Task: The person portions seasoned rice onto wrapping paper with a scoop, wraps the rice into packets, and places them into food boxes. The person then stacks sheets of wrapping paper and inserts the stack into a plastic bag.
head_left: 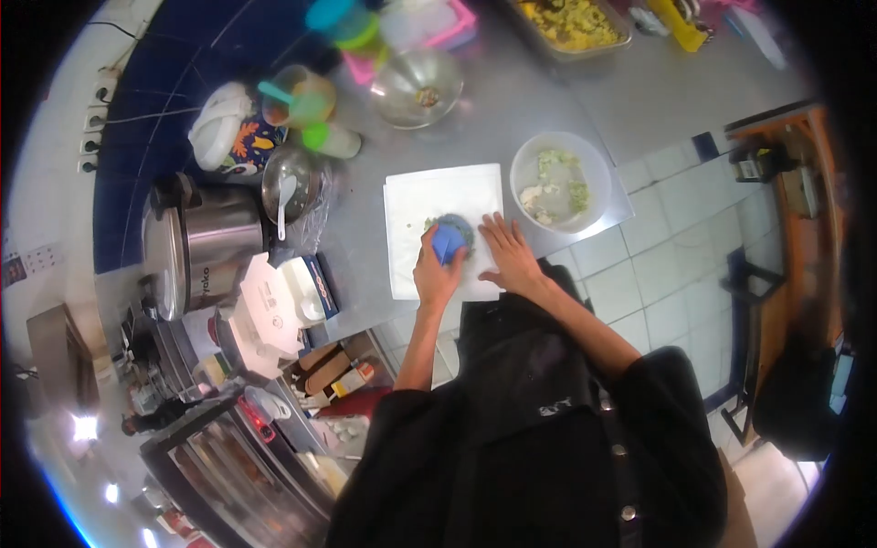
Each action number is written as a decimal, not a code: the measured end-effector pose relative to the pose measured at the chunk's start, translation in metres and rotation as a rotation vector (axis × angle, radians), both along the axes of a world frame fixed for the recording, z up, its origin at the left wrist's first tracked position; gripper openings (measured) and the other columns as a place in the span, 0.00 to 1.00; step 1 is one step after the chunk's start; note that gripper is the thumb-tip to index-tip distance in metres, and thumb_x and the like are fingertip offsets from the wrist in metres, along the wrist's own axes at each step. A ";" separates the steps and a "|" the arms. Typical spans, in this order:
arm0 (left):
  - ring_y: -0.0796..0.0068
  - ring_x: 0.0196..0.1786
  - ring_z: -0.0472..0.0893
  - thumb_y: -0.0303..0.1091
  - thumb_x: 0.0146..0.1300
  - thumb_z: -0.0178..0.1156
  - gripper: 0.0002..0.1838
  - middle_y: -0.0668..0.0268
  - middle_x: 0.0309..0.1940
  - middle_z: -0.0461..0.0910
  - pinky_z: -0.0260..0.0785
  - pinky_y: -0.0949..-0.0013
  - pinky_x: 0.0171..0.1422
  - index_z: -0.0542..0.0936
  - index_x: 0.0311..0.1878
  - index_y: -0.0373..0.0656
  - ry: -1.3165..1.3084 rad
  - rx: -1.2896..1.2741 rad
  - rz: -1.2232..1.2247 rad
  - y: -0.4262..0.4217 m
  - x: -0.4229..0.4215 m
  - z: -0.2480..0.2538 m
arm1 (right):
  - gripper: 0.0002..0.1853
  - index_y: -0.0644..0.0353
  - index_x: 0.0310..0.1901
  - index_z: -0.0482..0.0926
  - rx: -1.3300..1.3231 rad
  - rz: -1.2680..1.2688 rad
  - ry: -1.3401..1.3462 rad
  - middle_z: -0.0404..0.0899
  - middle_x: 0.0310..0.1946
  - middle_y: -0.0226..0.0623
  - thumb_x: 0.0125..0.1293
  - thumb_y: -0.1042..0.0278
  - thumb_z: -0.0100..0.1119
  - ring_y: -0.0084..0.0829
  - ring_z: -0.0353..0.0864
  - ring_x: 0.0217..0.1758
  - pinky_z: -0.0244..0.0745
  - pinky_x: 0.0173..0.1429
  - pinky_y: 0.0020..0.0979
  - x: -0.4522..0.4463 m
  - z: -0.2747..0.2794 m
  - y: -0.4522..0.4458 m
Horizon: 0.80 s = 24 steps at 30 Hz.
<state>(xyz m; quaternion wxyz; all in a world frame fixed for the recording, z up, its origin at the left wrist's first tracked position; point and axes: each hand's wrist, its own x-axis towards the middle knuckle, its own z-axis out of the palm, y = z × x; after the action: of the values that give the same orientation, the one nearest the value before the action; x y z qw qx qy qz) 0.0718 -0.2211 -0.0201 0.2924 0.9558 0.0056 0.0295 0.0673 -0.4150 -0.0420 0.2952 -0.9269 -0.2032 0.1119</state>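
A white square board (pixel 406 265) lies on the steel counter in front of me. My left hand (pixel 435 274) is closed around a small blue plastic piece (pixel 448 243), whose exact kind I cannot make out. Chopped green bits (pixel 468 228) show around its edge on the board. My right hand (pixel 513 260) rests on the board's right side, fingers spread and holding nothing. Just beyond it stands a white round bowl (pixel 598 196) with pale and green chopped food inside.
A steel bowl (pixel 402 100) sits behind the board, near a green-capped bottle (pixel 338 142). At the back right is a metal tray (pixel 585 50) of yellow food. To the left stand a large steel pot (pixel 224 242) and an open carton box (pixel 265 315).
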 end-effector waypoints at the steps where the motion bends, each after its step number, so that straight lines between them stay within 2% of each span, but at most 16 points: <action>1: 0.55 0.35 0.84 0.45 0.64 0.68 0.32 0.50 0.45 0.82 0.78 0.58 0.36 0.71 0.67 0.45 0.105 -0.209 0.073 0.007 -0.007 0.004 | 0.53 0.66 0.74 0.57 -0.004 -0.013 -0.019 0.52 0.78 0.49 0.53 0.50 0.75 0.50 0.44 0.83 0.45 0.82 0.56 -0.003 0.001 -0.004; 3: 0.63 0.31 0.82 0.44 0.66 0.67 0.29 0.53 0.44 0.82 0.77 0.61 0.33 0.74 0.67 0.46 0.204 -0.419 0.135 0.012 -0.015 0.008 | 0.44 0.64 0.72 0.60 0.210 -0.102 -0.040 0.61 0.72 0.52 0.58 0.57 0.71 0.53 0.56 0.78 0.52 0.79 0.51 -0.013 0.005 -0.012; 4: 0.70 0.30 0.79 0.43 0.68 0.66 0.27 0.57 0.44 0.81 0.74 0.66 0.30 0.76 0.66 0.45 0.245 -0.528 0.190 0.012 -0.021 0.010 | 0.44 0.64 0.72 0.60 0.210 -0.102 -0.049 0.61 0.72 0.52 0.58 0.57 0.71 0.53 0.56 0.78 0.52 0.79 0.51 -0.023 0.010 -0.016; 5: 0.76 0.28 0.77 0.43 0.70 0.64 0.25 0.60 0.43 0.81 0.71 0.72 0.27 0.77 0.66 0.44 0.284 -0.638 0.241 0.013 -0.023 0.011 | 0.38 0.63 0.68 0.65 0.256 -0.133 0.010 0.66 0.67 0.51 0.59 0.61 0.69 0.52 0.62 0.73 0.57 0.76 0.49 -0.030 0.016 -0.021; 6: 0.76 0.28 0.77 0.43 0.70 0.64 0.25 0.60 0.43 0.81 0.71 0.72 0.27 0.77 0.66 0.44 0.272 -0.642 0.225 0.011 -0.021 0.011 | 0.31 0.63 0.64 0.70 0.301 -0.171 0.063 0.72 0.62 0.49 0.60 0.64 0.67 0.51 0.69 0.68 0.62 0.73 0.47 -0.031 0.021 -0.025; 7: 0.78 0.27 0.76 0.42 0.70 0.63 0.25 0.61 0.43 0.80 0.69 0.75 0.26 0.77 0.67 0.44 0.237 -0.659 0.211 0.009 -0.025 0.010 | 0.31 0.63 0.64 0.70 0.297 -0.177 0.056 0.72 0.62 0.49 0.60 0.64 0.67 0.51 0.69 0.68 0.62 0.73 0.47 -0.037 0.023 -0.030; 9: 0.80 0.26 0.76 0.42 0.71 0.63 0.25 0.62 0.43 0.80 0.67 0.77 0.25 0.77 0.67 0.44 0.198 -0.679 0.191 0.009 -0.036 0.010 | 0.22 0.62 0.54 0.77 0.255 -0.131 0.092 0.77 0.53 0.44 0.59 0.67 0.67 0.48 0.74 0.61 0.67 0.67 0.44 -0.045 0.025 -0.036; 10: 0.81 0.25 0.75 0.42 0.71 0.63 0.25 0.62 0.43 0.80 0.66 0.77 0.24 0.76 0.68 0.44 0.202 -0.709 0.224 0.008 -0.038 0.010 | 0.22 0.62 0.54 0.77 0.252 -0.138 0.079 0.77 0.53 0.44 0.59 0.67 0.67 0.48 0.74 0.61 0.67 0.67 0.44 -0.045 0.027 -0.038; 12: 0.81 0.23 0.74 0.42 0.71 0.63 0.25 0.63 0.43 0.80 0.66 0.77 0.24 0.76 0.68 0.44 0.208 -0.736 0.247 0.007 -0.044 0.010 | 0.17 0.60 0.48 0.80 0.194 0.011 0.022 0.78 0.50 0.39 0.58 0.68 0.67 0.43 0.74 0.61 0.67 0.66 0.44 -0.050 0.027 -0.037; 13: 0.81 0.23 0.74 0.42 0.71 0.63 0.27 0.64 0.41 0.78 0.65 0.77 0.23 0.74 0.70 0.44 0.184 -0.749 0.244 0.008 -0.046 0.012 | 0.17 0.60 0.48 0.80 0.197 0.004 0.017 0.78 0.50 0.39 0.58 0.68 0.67 0.43 0.74 0.61 0.67 0.66 0.44 -0.052 0.022 -0.034; 14: 0.82 0.23 0.75 0.43 0.71 0.63 0.28 0.65 0.39 0.76 0.64 0.78 0.22 0.73 0.71 0.44 0.158 -0.764 0.240 0.008 -0.045 0.012 | 0.18 0.59 0.49 0.79 0.188 0.105 -0.057 0.77 0.52 0.38 0.57 0.66 0.68 0.42 0.72 0.63 0.66 0.68 0.45 -0.051 0.014 -0.031; 15: 0.82 0.23 0.75 0.43 0.71 0.63 0.28 0.65 0.39 0.76 0.64 0.78 0.22 0.73 0.71 0.44 0.156 -0.762 0.229 0.008 -0.041 0.013 | 0.19 0.58 0.50 0.79 0.177 0.205 -0.130 0.77 0.53 0.38 0.57 0.65 0.69 0.41 0.71 0.65 0.64 0.71 0.46 -0.049 0.014 -0.029; 16: 0.82 0.24 0.75 0.43 0.71 0.63 0.28 0.65 0.39 0.76 0.64 0.78 0.22 0.73 0.71 0.44 0.194 -0.764 0.248 0.009 -0.041 0.014 | 0.19 0.58 0.50 0.79 0.179 0.200 -0.133 0.77 0.53 0.38 0.57 0.65 0.69 0.41 0.71 0.65 0.64 0.71 0.46 -0.050 0.013 -0.026; 18: 0.82 0.24 0.76 0.43 0.71 0.63 0.28 0.66 0.39 0.77 0.65 0.78 0.22 0.73 0.71 0.44 0.228 -0.761 0.276 0.013 -0.048 0.014 | 0.23 0.57 0.52 0.77 0.063 0.355 -0.288 0.74 0.57 0.36 0.55 0.61 0.72 0.39 0.66 0.70 0.57 0.77 0.52 -0.052 0.013 -0.017; 24: 0.82 0.25 0.76 0.44 0.71 0.63 0.29 0.67 0.39 0.78 0.67 0.78 0.23 0.73 0.71 0.44 0.200 -0.759 0.252 0.015 -0.045 0.021 | 0.29 0.53 0.57 0.73 -0.173 0.460 -0.278 0.69 0.62 0.35 0.55 0.58 0.72 0.39 0.63 0.73 0.49 0.80 0.54 -0.049 0.006 -0.002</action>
<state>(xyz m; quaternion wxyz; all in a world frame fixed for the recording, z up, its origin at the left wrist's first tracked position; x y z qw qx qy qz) 0.0269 -0.2066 0.0006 0.6165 0.7700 0.1612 -0.0320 0.0183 -0.4167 -0.0362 0.1510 -0.8846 -0.4365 0.0648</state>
